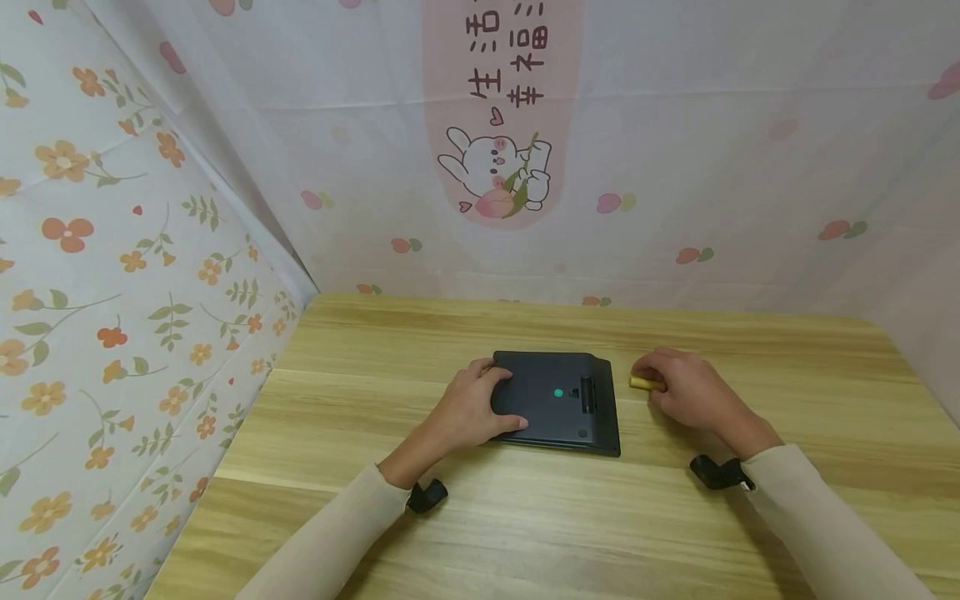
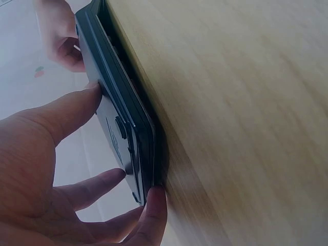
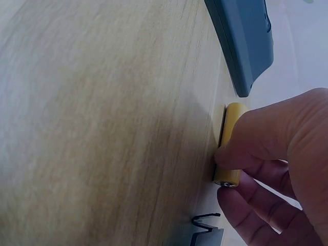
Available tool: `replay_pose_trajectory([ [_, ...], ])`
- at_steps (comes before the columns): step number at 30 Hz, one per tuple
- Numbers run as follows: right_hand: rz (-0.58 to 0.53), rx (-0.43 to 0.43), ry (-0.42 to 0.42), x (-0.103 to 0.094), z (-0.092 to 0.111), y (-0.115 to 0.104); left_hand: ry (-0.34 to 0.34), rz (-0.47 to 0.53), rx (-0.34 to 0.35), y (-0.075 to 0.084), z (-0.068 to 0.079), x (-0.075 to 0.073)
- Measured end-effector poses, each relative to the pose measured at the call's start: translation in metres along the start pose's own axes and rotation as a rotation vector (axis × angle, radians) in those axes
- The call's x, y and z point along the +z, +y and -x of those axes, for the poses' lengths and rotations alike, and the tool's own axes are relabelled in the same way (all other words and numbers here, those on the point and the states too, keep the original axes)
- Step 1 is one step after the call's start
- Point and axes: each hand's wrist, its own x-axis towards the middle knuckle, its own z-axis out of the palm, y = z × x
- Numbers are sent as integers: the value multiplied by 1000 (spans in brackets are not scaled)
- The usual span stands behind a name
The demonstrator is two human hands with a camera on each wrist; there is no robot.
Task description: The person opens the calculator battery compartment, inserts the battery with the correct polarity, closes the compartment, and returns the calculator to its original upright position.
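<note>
A dark, flat calculator (image 1: 536,408) lies back side up on the wooden table, its battery slot (image 1: 588,395) uncovered near the right end. My left hand (image 1: 472,404) holds its left end, thumb on the back and a fingertip at the edge (image 2: 156,200). Just right of the calculator, my right hand (image 1: 693,387) pinches a yellow cylindrical battery (image 3: 233,120) between thumb and fingers, close over the tabletop. In the right wrist view, a small dark battery cover (image 3: 207,237) with a bent clip lies near those fingers; the hand hides it in the head view.
The wooden table (image 1: 450,533) reaches back to a white printed curtain (image 1: 660,142). A flowered cloth (image 1: 150,250) hangs along the left side. Dark wrist mounts (image 1: 427,496) stick out beneath both sleeves.
</note>
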Motion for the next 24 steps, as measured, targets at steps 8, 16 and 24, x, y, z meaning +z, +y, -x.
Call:
replay_pose_trajectory([
  [8,-10,10,-4,1,-1,1,1,-5,2,0,0,0],
  [16,3,-5,-6,1,-2,1,1,-9,0,1,0,0],
  [24,-15,-8,1,1,0,1,-3,-10,0,1,-1,0],
])
